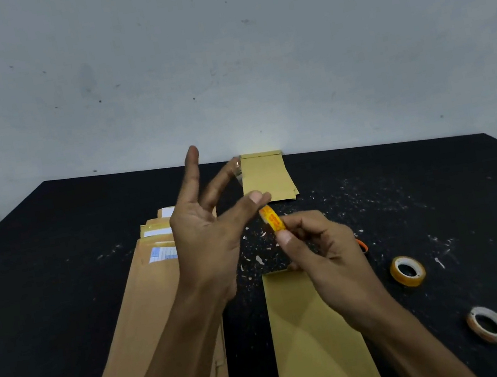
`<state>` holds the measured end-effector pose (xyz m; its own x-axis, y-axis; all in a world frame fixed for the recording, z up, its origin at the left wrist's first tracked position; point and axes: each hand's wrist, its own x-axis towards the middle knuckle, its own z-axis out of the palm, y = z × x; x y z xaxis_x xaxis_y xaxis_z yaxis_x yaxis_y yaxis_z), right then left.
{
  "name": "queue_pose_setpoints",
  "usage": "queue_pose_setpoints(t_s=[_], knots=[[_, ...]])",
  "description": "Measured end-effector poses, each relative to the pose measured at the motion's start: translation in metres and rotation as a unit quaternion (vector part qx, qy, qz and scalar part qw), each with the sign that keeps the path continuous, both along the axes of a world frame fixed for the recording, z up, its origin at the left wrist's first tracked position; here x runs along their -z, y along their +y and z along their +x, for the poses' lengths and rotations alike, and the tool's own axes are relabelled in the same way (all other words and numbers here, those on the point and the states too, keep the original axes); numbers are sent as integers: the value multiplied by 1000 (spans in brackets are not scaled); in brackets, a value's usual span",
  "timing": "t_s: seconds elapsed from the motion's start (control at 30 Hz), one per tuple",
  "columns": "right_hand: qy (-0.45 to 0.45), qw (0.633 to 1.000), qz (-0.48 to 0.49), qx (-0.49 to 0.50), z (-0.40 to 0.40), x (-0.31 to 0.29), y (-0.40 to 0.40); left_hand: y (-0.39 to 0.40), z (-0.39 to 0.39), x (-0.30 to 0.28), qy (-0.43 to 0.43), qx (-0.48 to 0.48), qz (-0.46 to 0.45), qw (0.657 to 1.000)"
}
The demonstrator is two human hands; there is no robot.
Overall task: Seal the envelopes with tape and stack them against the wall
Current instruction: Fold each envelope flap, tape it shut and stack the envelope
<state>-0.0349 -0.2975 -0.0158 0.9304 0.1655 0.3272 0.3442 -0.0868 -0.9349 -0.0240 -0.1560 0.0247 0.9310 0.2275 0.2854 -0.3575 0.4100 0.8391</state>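
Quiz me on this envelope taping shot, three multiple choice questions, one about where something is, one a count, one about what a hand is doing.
1. Where does the small envelope stack lie?
A. against the wall
B. at the table's near edge
C. under the left forearm

2. How many tape rolls lie on the table to the right?
A. one
B. two
C. four

3. What is the right hand doing?
A. lying flat on the table
B. pinching the yellow tape roll
C. lifting an envelope

Answers: 1 A, its far edge meets the wall. 2 B, one yellow roll and one whitish roll. 3 B, fingers curl round the roll.
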Motion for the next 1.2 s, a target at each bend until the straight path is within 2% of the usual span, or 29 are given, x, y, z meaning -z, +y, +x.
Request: queue_pose_setpoints(t_s=[0.17, 0.37, 0.5, 0.6, 0.77, 0.83, 0.9, 1.0, 1.07, 1.2], knots=[[-1, 1000, -10, -5, 0, 3, 1, 1, -2, 5, -25, -53, 77, 995], [18, 999, -33, 2, -3, -2, 6, 3, 2, 2, -46, -90, 69, 992], [11, 999, -35, 20, -3, -2, 2, 4, -1, 2, -59, -39, 154, 986], [39, 999, -18, 14, -4, 0, -4, 2, 1, 9, -64, -20, 202, 977], [95, 995, -15, 1, -7, -1, -19, 0, 5, 18, -42, -5, 214, 976], [78, 993, -65, 56, -1, 1, -30, 2, 5, 21, -29, 12, 215, 976], [35, 961, -219, 166, 12, 6, -44, 3, 5, 23, -12, 42, 216, 975], [53, 861, -450, 233, 30, 8, -54, 2, 5, 27, 14, 86, 211, 974], [102, 820, -521, 215, 36, 3, -53, 0, 5, 30, 25, 108, 211, 971], [134, 799, -552, 199, 39, -4, -48, 0, 6, 33, 32, 136, 221, 965]])
